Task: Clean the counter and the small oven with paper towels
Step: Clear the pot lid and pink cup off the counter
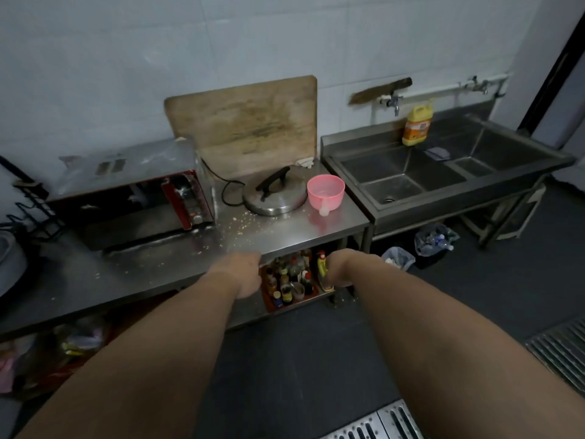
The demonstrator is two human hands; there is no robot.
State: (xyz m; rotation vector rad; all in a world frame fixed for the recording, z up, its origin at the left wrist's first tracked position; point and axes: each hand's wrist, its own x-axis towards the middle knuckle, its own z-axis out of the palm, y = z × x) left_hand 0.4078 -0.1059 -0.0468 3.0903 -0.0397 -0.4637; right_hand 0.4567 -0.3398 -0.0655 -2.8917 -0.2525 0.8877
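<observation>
The steel counter (285,231) is strewn with crumbs around its middle and front. A small red oven (186,201) stands on it at the left, its door down and its top dusty. My left hand (242,274) is at the counter's front edge, back up, fingers curled under and hidden. My right hand (340,267) hangs just below that edge beside a yellow bottle (322,267) on the lower shelf. Its fingers are hidden behind the wrist, so I cannot tell whether it touches the bottle.
A pot lid (275,196) and a pink cup (326,191) sit on the counter's right part, with a wooden board (250,122) leaning on the wall behind. A crate of sauce bottles (289,285) is below. A steel sink (443,172) stands to the right.
</observation>
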